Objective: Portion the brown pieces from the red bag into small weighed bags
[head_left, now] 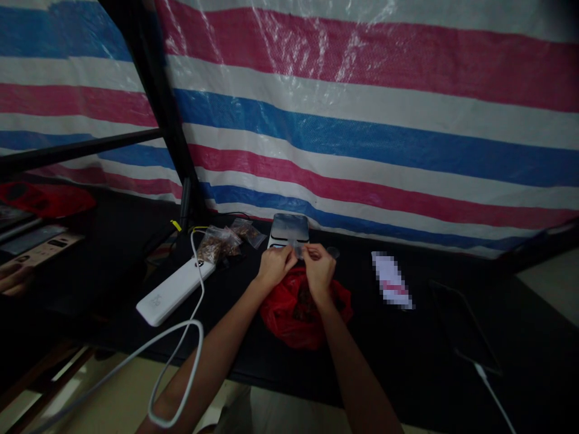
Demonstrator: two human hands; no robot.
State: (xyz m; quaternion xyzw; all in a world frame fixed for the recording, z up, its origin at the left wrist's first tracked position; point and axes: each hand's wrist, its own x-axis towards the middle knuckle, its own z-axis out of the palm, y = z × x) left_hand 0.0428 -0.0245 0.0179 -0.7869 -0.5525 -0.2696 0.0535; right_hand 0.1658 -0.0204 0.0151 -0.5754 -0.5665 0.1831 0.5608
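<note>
My left hand (275, 266) and my right hand (320, 268) are close together, each pinching a small clear plastic bag (297, 246) by its edge. Just behind them stands a small digital scale (290, 226) with a dark top plate; my fingers partly cover its front. Below my hands an open red plastic bag (289, 322) holds dark brown loose pieces (305, 303), whose kind I cannot make out. Left of the scale lie several filled clear zip bags (221, 242) with brown bits inside. A small clear item (333, 252) rests beside my right hand.
A white power bank (174, 293) with a looping white cable (199, 343) lies at left. To the right are a pixelated pale item (391, 281) and a dark tablet or phone (465, 328). Another person's hand (15, 280) shows at far left. A black post (156, 90) rises before the striped sheet (362, 132).
</note>
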